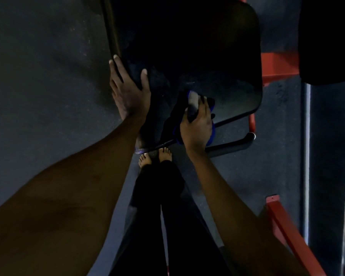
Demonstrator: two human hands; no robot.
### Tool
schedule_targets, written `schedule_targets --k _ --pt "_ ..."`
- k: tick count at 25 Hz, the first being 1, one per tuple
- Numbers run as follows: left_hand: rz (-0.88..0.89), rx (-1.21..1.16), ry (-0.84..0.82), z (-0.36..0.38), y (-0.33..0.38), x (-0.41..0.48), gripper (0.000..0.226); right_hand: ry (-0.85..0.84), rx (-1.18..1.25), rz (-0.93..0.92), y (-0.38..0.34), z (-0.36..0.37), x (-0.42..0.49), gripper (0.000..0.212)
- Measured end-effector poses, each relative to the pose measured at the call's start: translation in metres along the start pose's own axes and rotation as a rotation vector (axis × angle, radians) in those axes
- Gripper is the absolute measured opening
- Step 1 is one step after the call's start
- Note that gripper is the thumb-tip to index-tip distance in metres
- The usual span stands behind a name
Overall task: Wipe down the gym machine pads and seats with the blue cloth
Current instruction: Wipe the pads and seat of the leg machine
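A large black seat pad (197,52) of a gym machine fills the upper middle of the dim head view. My left hand (127,90) holds its left edge, thumb on top and fingers along the side. My right hand (197,124) grips the blue cloth (194,102) bunched against the pad's near right part, with blue folds showing around the fingers and wrist. The cloth's middle is hidden under the hand.
Red frame bars (277,66) stand to the pad's right and another red bar (287,232) at the lower right. A second black pad (327,40) is at the top right. A dark tube (231,145) runs below the seat. My bare feet (155,156) stand on grey floor.
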State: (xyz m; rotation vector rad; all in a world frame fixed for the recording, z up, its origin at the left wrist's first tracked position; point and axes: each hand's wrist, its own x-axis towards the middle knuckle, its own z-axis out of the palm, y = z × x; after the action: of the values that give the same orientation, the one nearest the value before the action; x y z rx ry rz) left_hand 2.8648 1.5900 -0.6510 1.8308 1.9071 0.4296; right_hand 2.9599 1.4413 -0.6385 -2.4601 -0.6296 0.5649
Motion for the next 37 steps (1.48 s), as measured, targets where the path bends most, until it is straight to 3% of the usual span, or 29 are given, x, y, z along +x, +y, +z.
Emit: schedule_targets --k 5,10,14,19,23,25,30,33,37 --pt "0.007 -0.093 -0.018 -0.002 -0.005 0.000 0.082 -0.155 -0.058 -0.269 0.003 0.008 -0.059 0.057" --pt "-0.087 -0.174 -0.140 -0.011 -0.021 -0.035 0.082 -0.108 -0.043 -0.308 -0.019 0.007 0.005 0.055" --pt "-0.179 -0.145 -0.128 -0.017 -0.025 -0.085 0.078 -0.134 -0.082 -0.344 -0.053 0.022 0.048 0.058" --pt "-0.163 -0.135 -0.102 -0.014 -0.028 -0.081 0.078 -0.219 -0.068 -0.565 -0.045 0.017 0.055 0.059" --pt "-0.157 -0.088 -0.100 -0.015 -0.026 -0.082 0.075 -0.168 -0.143 -0.458 -0.086 0.041 0.081 0.057" --pt "-0.160 -0.082 -0.099 -0.017 -0.026 -0.081 0.075 -0.194 -0.231 -0.597 -0.091 0.046 0.082 0.060" --pt "-0.190 -0.072 -0.076 -0.021 -0.020 -0.081 0.074 -0.443 -0.348 -1.126 -0.083 0.033 0.117 0.063" --pt "-0.230 -0.073 -0.073 -0.021 -0.018 -0.081 0.073 -0.530 -0.286 -1.206 -0.105 0.040 0.146 0.061" --pt "-0.318 -0.086 -0.145 -0.026 -0.014 -0.079 0.072 -0.484 -0.224 -1.129 -0.142 0.052 0.180 0.058"
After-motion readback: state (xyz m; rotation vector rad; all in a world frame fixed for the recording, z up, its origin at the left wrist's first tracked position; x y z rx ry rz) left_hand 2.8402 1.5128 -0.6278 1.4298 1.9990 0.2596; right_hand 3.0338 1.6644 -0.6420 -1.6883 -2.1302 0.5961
